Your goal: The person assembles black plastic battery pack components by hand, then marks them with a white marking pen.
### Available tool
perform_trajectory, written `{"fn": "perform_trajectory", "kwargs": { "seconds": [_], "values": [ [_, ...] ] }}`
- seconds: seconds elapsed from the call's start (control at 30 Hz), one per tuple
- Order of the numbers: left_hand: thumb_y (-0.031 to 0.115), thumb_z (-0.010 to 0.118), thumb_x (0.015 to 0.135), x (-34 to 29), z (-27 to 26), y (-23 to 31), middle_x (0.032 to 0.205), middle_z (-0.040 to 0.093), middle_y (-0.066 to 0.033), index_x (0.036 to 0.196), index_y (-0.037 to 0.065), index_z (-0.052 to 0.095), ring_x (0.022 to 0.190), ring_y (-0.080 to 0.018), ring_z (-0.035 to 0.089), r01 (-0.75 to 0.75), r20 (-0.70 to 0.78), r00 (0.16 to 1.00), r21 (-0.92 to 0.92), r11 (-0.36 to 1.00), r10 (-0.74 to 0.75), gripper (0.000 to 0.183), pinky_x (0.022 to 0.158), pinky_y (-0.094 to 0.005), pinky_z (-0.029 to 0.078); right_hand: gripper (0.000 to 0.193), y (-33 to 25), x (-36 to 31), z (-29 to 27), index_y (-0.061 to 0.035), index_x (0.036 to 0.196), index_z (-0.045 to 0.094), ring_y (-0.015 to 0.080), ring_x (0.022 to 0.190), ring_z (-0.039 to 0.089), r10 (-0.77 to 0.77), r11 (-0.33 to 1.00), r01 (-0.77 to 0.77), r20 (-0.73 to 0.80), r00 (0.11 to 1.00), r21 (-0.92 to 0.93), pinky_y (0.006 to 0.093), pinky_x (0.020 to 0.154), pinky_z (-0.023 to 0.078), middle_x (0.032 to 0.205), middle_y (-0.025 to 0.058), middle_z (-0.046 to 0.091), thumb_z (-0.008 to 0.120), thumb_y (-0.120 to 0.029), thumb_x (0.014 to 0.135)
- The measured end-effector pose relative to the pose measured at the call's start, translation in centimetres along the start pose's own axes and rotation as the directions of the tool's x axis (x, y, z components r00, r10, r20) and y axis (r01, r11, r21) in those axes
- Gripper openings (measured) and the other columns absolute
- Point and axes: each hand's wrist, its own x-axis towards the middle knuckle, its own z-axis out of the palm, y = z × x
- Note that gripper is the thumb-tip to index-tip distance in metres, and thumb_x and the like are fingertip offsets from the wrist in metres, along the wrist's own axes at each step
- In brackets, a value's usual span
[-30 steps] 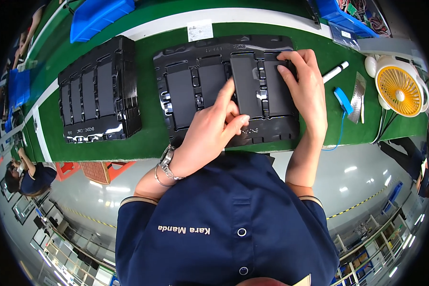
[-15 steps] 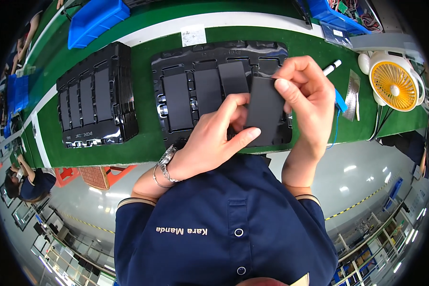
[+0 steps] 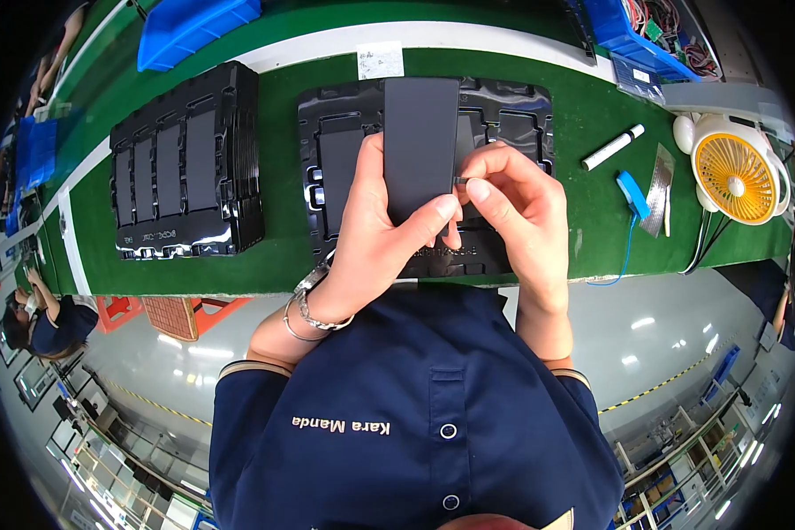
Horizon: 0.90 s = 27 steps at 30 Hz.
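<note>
My left hand (image 3: 384, 208) grips a flat black rectangular slab (image 3: 420, 132) with rounded corners, its fingers along the left edge and its thumb near the lower right corner. The slab stands tilted up over a black moulded plastic tray (image 3: 526, 128). At the slab's right edge my right hand (image 3: 526, 208) pinches a tiny dark piece (image 3: 460, 181) between thumb and forefinger. Whether that piece is fixed to the slab I cannot tell. More dark slabs (image 3: 336, 150) lie in the tray's slots, partly hidden by my hands.
A stack of black trays (image 3: 172, 168) holding similar slabs stands on the left. To the right lie a white marker (image 3: 613, 147) and a blue corded tool (image 3: 632, 194), beside a yellow-and-white fan (image 3: 735, 168). Blue bins (image 3: 194, 31) sit at the far side.
The slab has moved left and up, and now stands more upright in my left hand. My right hand has come off its top corner and down to its right edge.
</note>
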Motion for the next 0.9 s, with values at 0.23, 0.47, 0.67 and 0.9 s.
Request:
{"fn": "perform_trajectory", "kwargs": {
  "seconds": [0.23,0.47,0.67,0.9],
  "values": [
    [-0.004,0.059,0.09,-0.1,0.2,0.3,0.095,0.057,-0.0094,0.124,0.002,0.032,0.074,-0.0117,0.063,0.012,-0.023,1.0,-0.038,0.999,-0.013,0.044,0.062,-0.0254,0.055,0.009,0.3,0.1,0.0,0.0042,0.098,0.06,0.0109,0.086,0.06,-0.037,0.999,0.037,0.018,0.999,-0.005,0.0263,0.08,0.05,0.095,0.005,0.058,0.063,-0.004,0.094],
    [-0.006,0.06,0.088,-0.2,0.5,-0.4,0.101,0.054,-0.0098,0.125,0.001,0.031,0.08,-0.0116,0.063,-0.078,-0.083,0.993,0.04,0.996,0.081,0.048,0.062,-0.0258,0.058,0.008,-0.2,0.1,0.4,0.0063,0.097,0.06,0.0128,0.085,0.061,-0.032,0.996,0.026,0.06,0.998,0.091,0.0278,0.074,0.051,0.096,0.0073,0.057,0.061,0.0,0.093],
    [-0.004,0.063,0.086,-0.3,0.7,-0.6,0.104,0.053,-0.0101,0.125,0.001,0.032,0.072,-0.0112,0.063,-0.116,-0.124,0.983,0.15,0.982,0.136,0.05,0.061,-0.0254,0.057,0.008,0.2,0.1,0.4,0.0073,0.096,0.061,0.0136,0.083,0.062,-0.067,0.998,0.066,0.042,0.997,0.018,0.0289,0.07,0.052,0.096,0.0078,0.056,0.06,0.0,0.094],
    [0.002,0.062,0.09,-0.5,1.2,-0.6,0.095,0.057,-0.0101,0.124,0.001,0.035,0.067,-0.0126,0.064,-0.144,-0.165,0.973,0.131,0.981,0.164,0.043,0.055,-0.0246,0.053,0.011,0.1,0.2,-0.2,0.0067,0.1,0.062,0.0136,0.088,0.061,-0.074,0.997,0.074,0.064,0.995,0.003,0.0293,0.08,0.052,0.1,0.0079,0.058,0.061,-0.001,0.093]
  ]
}}
